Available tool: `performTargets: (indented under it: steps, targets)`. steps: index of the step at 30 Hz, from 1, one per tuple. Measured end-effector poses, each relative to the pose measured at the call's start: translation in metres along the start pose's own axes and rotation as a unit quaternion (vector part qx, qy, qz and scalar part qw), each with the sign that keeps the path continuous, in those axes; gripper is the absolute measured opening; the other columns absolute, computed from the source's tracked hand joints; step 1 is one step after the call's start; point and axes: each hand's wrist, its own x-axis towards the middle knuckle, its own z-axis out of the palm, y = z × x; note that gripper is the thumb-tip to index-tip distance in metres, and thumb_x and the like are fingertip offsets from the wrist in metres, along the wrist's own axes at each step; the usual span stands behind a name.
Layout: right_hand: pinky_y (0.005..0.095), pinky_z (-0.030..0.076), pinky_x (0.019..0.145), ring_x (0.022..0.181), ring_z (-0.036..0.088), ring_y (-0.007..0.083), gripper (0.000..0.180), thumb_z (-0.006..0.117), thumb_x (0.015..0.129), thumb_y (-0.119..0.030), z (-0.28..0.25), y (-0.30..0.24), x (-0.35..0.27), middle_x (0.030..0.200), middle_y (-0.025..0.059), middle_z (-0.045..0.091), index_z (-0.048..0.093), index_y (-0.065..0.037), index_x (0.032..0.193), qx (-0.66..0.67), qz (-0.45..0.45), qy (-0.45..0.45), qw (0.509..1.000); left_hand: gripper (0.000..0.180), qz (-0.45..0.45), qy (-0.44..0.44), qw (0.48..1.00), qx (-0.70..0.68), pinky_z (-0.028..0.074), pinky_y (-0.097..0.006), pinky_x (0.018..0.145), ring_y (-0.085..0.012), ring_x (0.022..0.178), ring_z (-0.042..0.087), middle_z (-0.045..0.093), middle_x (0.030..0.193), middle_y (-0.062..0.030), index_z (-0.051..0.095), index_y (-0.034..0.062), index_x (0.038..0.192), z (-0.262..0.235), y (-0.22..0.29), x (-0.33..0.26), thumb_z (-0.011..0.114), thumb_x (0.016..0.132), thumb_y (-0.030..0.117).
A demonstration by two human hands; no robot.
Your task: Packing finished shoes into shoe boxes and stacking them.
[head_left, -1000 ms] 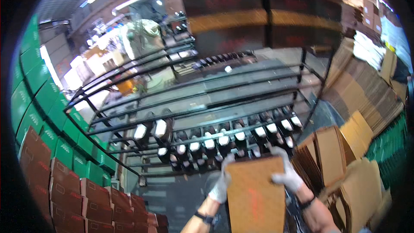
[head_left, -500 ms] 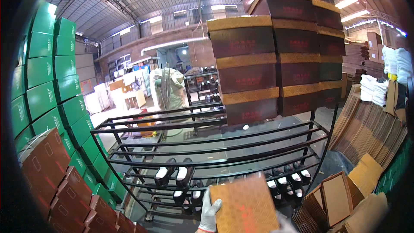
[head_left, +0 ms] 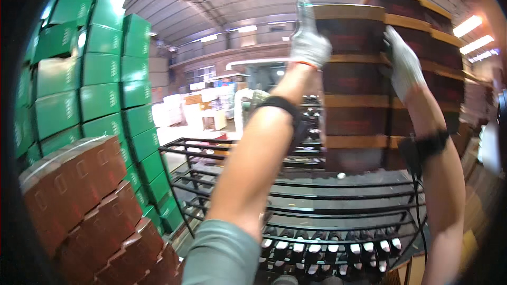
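Observation:
Both my arms reach up and forward to a dark brown shoebox (head_left: 349,34) with a tan lid, the top one of its column. My left hand (head_left: 310,45), in a white glove, is at the box's left side, one finger pointing up along its edge. My right hand (head_left: 404,66), also gloved, lies along the right side, its fingers near the gap to the neighbouring column. The box sits on or just over the similar boxes (head_left: 353,79) below; I cannot tell whether it is fully resting. Black bands circle both forearms.
A black metal rack (head_left: 338,198) stands ahead, with rows of dark shoes (head_left: 332,245) on its lower bars. Green boxes (head_left: 100,74) are stacked high at the left, with brown cartons (head_left: 79,179) before them. Flattened cardboard (head_left: 475,179) lies at the right.
The shoebox has gone from low in front of me up to the top of the left column. Both hands rose with it, and the view has tilted up and turned left.

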Motion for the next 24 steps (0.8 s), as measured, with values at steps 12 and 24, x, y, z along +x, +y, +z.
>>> performTargets:
  steps: [12,24]
  targets:
    - [0.0396,0.050,0.115,0.127,0.067,0.0246,0.037,0.058,0.111,-0.015,0.062,0.223,-0.226,0.140,0.0137,0.071,0.067,0.003,0.142,-0.100,-0.032,-0.179,0.978,0.039,0.104,-0.179,0.976,0.059,0.039,-0.056,0.130,-0.0635,0.151,0.044,0.049,0.152,-0.0515,0.072,-0.0079,0.123,-0.163,0.039,-0.137,0.071,0.098,0.022]
    - [0.0597,0.046,0.113,0.155,0.046,0.0305,0.087,0.058,0.108,-0.069,0.567,0.261,-0.414,0.177,0.0103,0.042,0.035,-0.020,0.176,0.252,0.296,-0.507,0.769,0.071,-0.071,0.268,0.647,0.710,0.026,-0.052,0.134,-0.0417,0.163,0.034,0.035,0.178,-0.0234,0.039,-0.0019,0.170,-0.835,0.195,-0.301,0.055,0.117,0.043]
